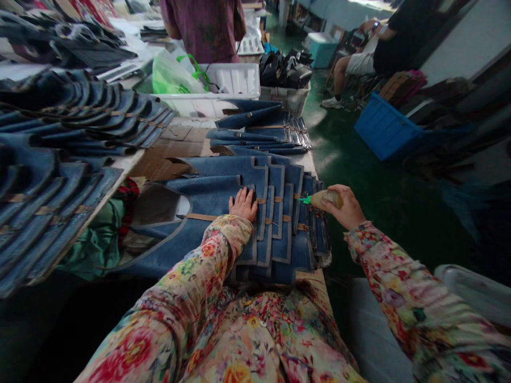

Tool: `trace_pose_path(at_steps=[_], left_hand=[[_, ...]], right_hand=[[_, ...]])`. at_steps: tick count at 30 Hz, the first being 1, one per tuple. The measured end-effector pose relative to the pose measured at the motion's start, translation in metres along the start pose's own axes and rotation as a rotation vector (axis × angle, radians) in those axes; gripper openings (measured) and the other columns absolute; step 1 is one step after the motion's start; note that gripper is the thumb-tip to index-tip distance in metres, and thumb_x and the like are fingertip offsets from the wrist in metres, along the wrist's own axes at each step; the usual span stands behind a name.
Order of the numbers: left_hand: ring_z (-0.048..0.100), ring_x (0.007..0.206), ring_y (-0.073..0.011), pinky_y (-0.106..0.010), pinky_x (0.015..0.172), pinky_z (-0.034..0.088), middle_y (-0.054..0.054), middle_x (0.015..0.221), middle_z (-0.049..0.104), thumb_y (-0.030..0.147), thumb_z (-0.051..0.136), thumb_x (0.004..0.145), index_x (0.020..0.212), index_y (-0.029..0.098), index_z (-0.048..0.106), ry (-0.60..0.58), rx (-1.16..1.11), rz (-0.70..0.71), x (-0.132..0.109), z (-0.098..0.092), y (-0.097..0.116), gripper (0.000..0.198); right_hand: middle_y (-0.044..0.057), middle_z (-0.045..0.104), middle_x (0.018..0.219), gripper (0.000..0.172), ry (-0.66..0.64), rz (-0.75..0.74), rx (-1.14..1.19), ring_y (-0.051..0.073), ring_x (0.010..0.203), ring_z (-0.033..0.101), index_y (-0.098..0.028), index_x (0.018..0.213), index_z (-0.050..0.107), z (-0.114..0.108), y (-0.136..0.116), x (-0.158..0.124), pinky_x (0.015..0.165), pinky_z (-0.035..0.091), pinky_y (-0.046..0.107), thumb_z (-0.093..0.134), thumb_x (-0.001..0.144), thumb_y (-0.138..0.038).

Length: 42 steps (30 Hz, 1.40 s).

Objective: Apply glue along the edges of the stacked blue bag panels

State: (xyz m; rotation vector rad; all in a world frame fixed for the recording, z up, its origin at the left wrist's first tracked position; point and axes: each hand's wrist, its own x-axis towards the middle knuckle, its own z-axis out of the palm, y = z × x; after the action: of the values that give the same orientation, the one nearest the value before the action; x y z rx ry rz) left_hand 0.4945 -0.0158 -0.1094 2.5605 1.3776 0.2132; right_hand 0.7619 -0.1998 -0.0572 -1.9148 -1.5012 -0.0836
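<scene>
My left hand (243, 205) lies flat with its fingers spread on the top blue panel (215, 194) of an overlapping stack. Grey edging and short tan strips (278, 199) show along the stepped right edges of these panels. In my right hand (348, 206) is a tan squeeze bottle (328, 199) with a green nozzle, fingers wrapped around its body. It is tipped sideways, its nozzle pointing left at the tan strips near the right end of the stack. Whether the tip touches a panel I cannot tell.
More blue panels (43, 197) are fanned out on a table at the left. Beyond my stack stands a white crate (235, 85) with a green bag. A blue crate (389, 127) sits on the green floor at right. Two other people are farther back, one seated.
</scene>
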Motion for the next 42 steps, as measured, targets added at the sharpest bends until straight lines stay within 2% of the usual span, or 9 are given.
trace_pose_path(at_steps=[4,8,13,34,42], left_hand=[[0.028,0.139,-0.0188,-0.047,0.114,0.019,-0.003,0.151,0.031,0.042,0.031,0.092,0.143,0.025,0.037,0.008,0.002,-0.002,0.0,0.001,-0.001,0.054],[0.027,0.139,-0.0186,-0.047,0.114,0.019,-0.003,0.151,0.031,0.042,0.032,0.092,0.143,0.024,0.037,0.005,0.002,0.001,0.001,0.001,-0.002,0.054],[0.028,0.139,-0.0189,-0.047,0.114,0.018,-0.003,0.151,0.031,0.042,0.032,0.092,0.143,0.025,0.037,0.006,-0.002,-0.004,0.001,0.001,-0.001,0.054],[0.027,0.139,-0.0184,-0.048,0.114,0.019,-0.002,0.151,0.03,0.041,0.032,0.093,0.143,0.023,0.037,-0.02,0.019,-0.005,0.0,-0.003,0.002,0.053],[0.027,0.139,-0.0182,-0.048,0.115,0.019,-0.002,0.152,0.03,0.041,0.033,0.093,0.144,0.024,0.036,-0.03,0.017,-0.01,0.0,-0.006,0.002,0.054]], right_hand=[[0.01,0.056,0.109,0.037,0.052,-0.001,-0.019,0.027,0.108,0.054,-0.022,0.109,0.053,-0.001,0.0,0.009,0.097,0.043,0.046,0.059,0.079,-0.042],[0.01,0.056,0.109,0.037,0.032,0.006,-0.007,0.027,0.108,0.054,-0.022,0.109,0.054,-0.002,0.0,0.011,0.097,0.043,0.046,0.06,0.078,-0.042],[0.011,0.057,0.107,0.038,0.053,0.085,-0.005,0.028,0.106,0.055,-0.02,0.106,0.055,0.004,0.006,0.017,0.095,0.043,0.048,0.059,0.077,-0.044],[0.011,0.057,0.104,0.042,0.197,0.242,0.004,0.027,0.104,0.053,-0.018,0.099,0.055,0.025,0.041,0.085,0.097,0.039,0.046,0.06,0.069,-0.047],[0.01,0.057,0.105,0.042,0.239,0.381,0.009,0.026,0.102,0.053,-0.02,0.1,0.054,0.029,0.051,0.103,0.095,0.04,0.045,0.062,0.067,-0.044]])
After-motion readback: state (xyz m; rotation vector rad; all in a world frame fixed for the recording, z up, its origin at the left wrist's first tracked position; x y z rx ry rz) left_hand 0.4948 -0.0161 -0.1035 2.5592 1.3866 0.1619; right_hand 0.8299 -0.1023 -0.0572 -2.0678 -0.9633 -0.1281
